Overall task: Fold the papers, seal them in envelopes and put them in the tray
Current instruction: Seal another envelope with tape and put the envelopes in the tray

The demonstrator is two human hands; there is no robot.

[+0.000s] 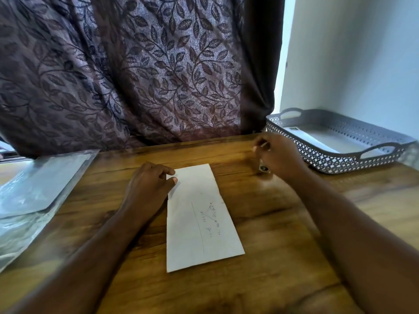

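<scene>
Two hands, one envelope, one tray

Far left we log clear plastic sleeves (pixel 38 189). Our left hand (pixel 149 184), fingers curled, pins the envelope (pixel 199 220) at table (pixel 283 257) centre. Our right hand (pixel 276 155) pinches a small object (pixel 264 168). Far right: grey tray (pixel 340 164).

Soft daylight from the right, wide-angle bowing, blurred edges, dim foreground.

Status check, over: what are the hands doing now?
Left hand pins the envelope flat on the table. Right hand grips a small item, unclear what. Tray far right, path clear.
</scene>
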